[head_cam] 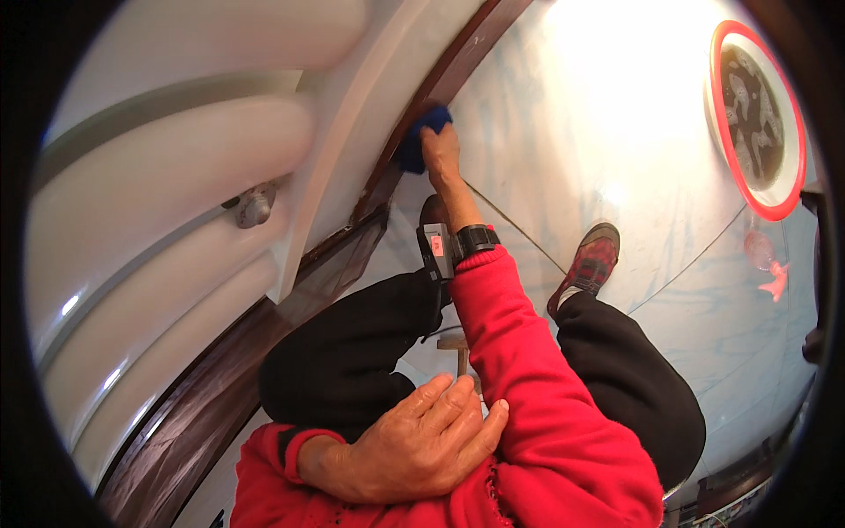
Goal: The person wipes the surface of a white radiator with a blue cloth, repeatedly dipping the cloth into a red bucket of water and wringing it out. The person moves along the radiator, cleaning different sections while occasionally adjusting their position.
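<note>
My right hand (441, 153) is stretched forward, gripping a blue cloth (413, 150) pressed against the dark brown skirting board (447, 89) at the foot of the white wall. A wristband with a small grey device is strapped on that wrist. Bent across my body, my left hand (422, 439) rests on the right sleeve near the elbow, with nothing visible in it. Its fingers lie close to one another, slightly curved. Off to the upper right, a white basin with a red rim (715, 119) holds murky, sudsy water.
White rounded panels (198, 145) with a metal knob (254, 206) stand at the left. A pink plastic bottle-like object (759, 249) lies on the tiled floor (667, 264) below the basin. Between my legs is part of a wooden stool (453, 344). Dark furniture edges the far right.
</note>
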A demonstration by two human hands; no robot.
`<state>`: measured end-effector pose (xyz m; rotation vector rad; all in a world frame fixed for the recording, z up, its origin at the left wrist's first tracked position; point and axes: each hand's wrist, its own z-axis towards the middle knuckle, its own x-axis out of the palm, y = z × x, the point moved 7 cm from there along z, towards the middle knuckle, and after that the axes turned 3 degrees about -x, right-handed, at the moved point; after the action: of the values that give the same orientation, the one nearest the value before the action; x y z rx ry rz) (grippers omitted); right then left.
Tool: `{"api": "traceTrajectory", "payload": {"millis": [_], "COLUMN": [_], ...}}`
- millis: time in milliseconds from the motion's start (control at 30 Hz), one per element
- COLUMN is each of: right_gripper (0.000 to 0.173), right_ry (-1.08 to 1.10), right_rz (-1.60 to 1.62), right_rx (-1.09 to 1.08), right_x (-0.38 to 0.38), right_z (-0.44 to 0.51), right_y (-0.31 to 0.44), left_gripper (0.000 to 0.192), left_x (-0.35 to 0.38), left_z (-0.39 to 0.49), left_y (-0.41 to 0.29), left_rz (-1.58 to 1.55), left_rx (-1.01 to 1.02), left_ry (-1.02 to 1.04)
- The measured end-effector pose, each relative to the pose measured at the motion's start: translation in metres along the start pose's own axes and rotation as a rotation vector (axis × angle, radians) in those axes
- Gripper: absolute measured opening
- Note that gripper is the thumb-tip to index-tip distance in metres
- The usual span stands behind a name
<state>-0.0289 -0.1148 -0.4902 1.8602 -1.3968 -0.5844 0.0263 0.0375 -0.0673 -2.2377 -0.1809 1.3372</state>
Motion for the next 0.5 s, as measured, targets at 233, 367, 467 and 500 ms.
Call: {"api": "traceTrajectory", "payload": {"millis": [233, 367, 467, 500], "right_gripper": [0.056, 0.051, 0.040, 0.035], "right_ry": [0.214, 0.398, 0.051, -0.072], "right_rz": [-0.280, -0.158, -0.166, -0.216], "right_rx": [-0.039, 0.083, -0.108, -0.122], "right_x": [0.047, 0.056, 0.000, -0.020], "right_z": [-0.076, -0.069, 0.005, 0.032], "right_y": [-0.025, -0.044, 0.010, 0.030], "left_gripper": [0.033, 0.032, 0.032, 0.032], "left_x": [-0.002, 0.001, 0.003, 0.003], "left_z": [0.007, 0.012, 0.014, 0.014], "left_y": [-0.004, -0.004, -0.004, -0.004], "left_rz": [-0.004, 0.017, 0.027, 0.029], "left_rx": [0.027, 0.029, 0.030, 0.028], "left_ry": [-0.005, 0.005, 0.011, 0.012]}}
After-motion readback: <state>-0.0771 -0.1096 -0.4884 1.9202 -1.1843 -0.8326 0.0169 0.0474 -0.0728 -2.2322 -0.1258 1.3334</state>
